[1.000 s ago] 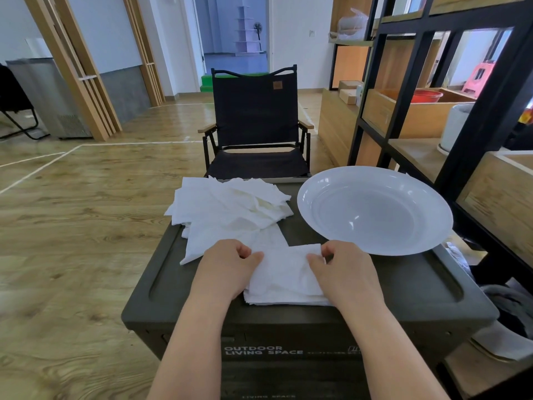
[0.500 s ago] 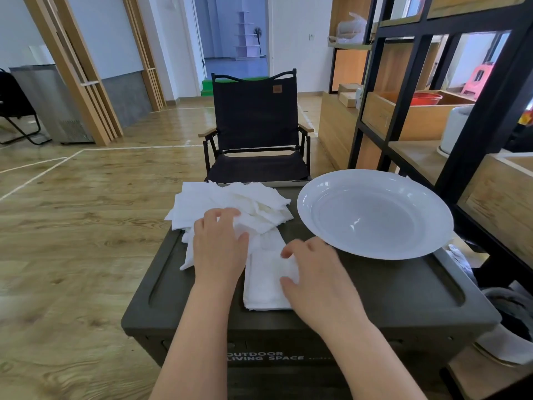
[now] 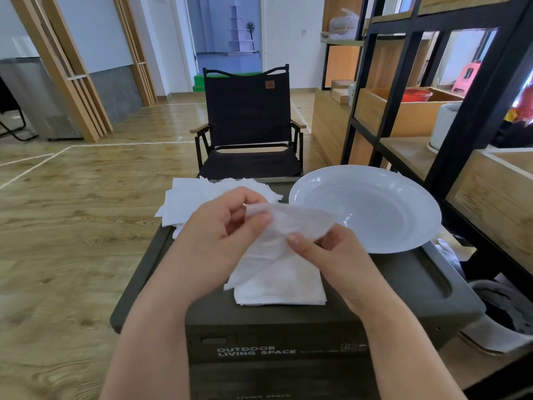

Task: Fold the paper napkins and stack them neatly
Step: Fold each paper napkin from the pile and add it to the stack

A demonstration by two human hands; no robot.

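Both hands held one napkin in the air. The left hand pinched its upper edge between thumb and curled fingers, and the right hand pinched its right side, thumb on top. Below the fingers, the napkin hung down and reached the folded stack on the box. Behind the left fingers lay the loose pile; to the right of the right fingers stood the plate.

I think the thin paper could tear if the two hands pull apart too strongly. Also the hanging corner could drag on the stack and push its top sheets out of line.

Half a second earlier, the left hand was reaching into the pile and the right hand lay flat on the stack. Now both hands were lifted and the napkin was between them.
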